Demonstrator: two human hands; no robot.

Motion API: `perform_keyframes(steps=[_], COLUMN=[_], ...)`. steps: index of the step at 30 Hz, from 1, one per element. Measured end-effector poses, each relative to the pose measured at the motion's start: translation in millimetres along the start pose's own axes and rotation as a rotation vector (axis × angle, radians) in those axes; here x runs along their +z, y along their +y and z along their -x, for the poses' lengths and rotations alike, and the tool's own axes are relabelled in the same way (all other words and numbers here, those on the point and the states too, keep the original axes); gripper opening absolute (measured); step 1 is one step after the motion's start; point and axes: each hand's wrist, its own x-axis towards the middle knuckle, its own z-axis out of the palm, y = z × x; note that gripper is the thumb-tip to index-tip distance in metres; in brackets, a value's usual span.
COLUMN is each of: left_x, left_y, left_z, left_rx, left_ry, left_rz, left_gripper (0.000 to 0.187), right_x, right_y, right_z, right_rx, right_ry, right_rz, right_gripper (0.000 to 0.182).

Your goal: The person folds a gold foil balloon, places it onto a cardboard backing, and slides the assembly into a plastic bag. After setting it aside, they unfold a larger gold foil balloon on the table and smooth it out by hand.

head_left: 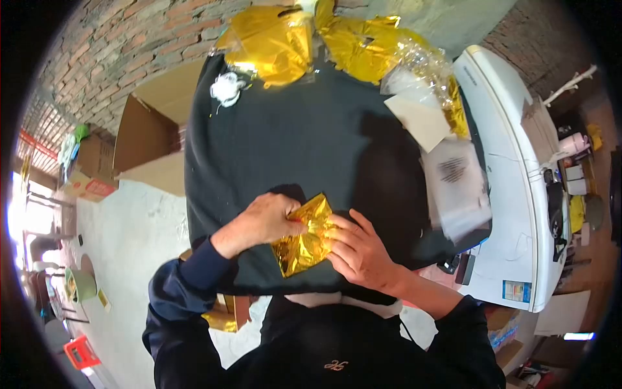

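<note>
Near the front edge of the black-covered table [285, 149], a small piece of shiny gold foil [299, 254], creased and folded into a rough square, sits between my two hands. My left hand [260, 219] is closed on its upper left side, with the thumb lying across the foil. From the right, my right hand [363, 254] grips the other side. Its fingers bend onto the foil's right edge, and one finger sticks out away from it. The underside of the foil is hidden.
Larger gold foil sheets [353, 52] and a clear bag of gold foil [275, 48] lie along the far edge. White string [227, 89] is at the far left. Clear plastic sleeves [457, 188] and a beige card [418, 120] lie right. An open cardboard box [146, 133] stands left, a white fridge [512, 194] right.
</note>
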Motion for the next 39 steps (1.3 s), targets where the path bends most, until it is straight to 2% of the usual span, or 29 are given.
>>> perform_keyframes(steps=[2, 3, 5, 7, 9, 10, 12, 13, 17, 20, 23, 29, 30, 34, 35, 37, 39], left_x=[8, 6, -6, -3, 0, 3, -4, -5, -2, -6, -8, -3, -2, -5, -6, -7, -10], left_y=[-7, 6, 1, -8, -15, -17, -3, -3, -4, -3, -1, -11, -12, -5, -5, -6, -10], left_z=[3, -4, -2, -5, -8, -9, -9, -11, -11, -10, -9, -9, -10, -4, -1, 5, 17], left_rx=[0.01, 0.015, -0.031, -0.043, -0.042, -0.034, -0.061, -0.059, -0.053, -0.079, -0.089, -0.108, -0.094, -0.073, -0.073, -0.063, -0.053], left_ry=[0.01, 0.007, -0.056, -0.082, -0.097, -0.101, -0.125, -0.11, -0.063, -0.032, -0.025, 0.044, 0.061, 0.107, 0.12, 0.161, 0.23], left_rz=[-0.009, 0.045, 0.087, 0.255, 0.483, 0.632, 0.877, 0.91, 1.042, 1.056, 1.078, 1.077, 1.101, 1.193, 1.191, 1.2, 1.223], left_gripper=[0.031, 0.029, 0.026, 0.025, 0.025, 0.025, 0.028, 0.029, 0.035, 0.036, 0.036, 0.033, 0.034, 0.036, 0.036, 0.037, 0.036], right_x=[8, -18, -16, -32, -46, -59, -64, -74, -84, -85, -93, -131, -139, -187, -196, -209, -201], right_y=[3, 11, 26, 54, 109, 138, 202, 219, 258, 255, 253, 244, 253, 231, 233, 214, 188], right_z=[1, -4, -16, -34, -44, -48, -41, -39, -28, -29, -33, -61, -64, -87, -87, -93, -96], right_rx=[0.013, 0.029, 0.051, 0.147, 0.227, 0.326, 0.377, 0.454, 0.627, 0.528, 0.524, 0.481, 0.549, 0.603, 0.563, 0.579, 0.401], right_ry=[-0.011, -0.015, 0.082, 0.214, 0.265, 0.231, 0.276, 0.234, 0.005, -0.045, -0.093, 0.075, 0.029, 0.207, 0.32, 0.414, 0.458], right_rz=[-0.057, -0.051, -0.124, -0.002, 0.243, 0.223, 0.573, 0.607, 0.591, 0.615, 0.651, 0.785, 0.818, 0.812, 0.778, 0.713, 0.677], right_gripper=[0.025, 0.024, 0.023, 0.029, 0.035, 0.043, 0.064, 0.064, 0.04, 0.023, 0.011, 0.009, 0.018, 0.023, 0.023, 0.023, 0.022])
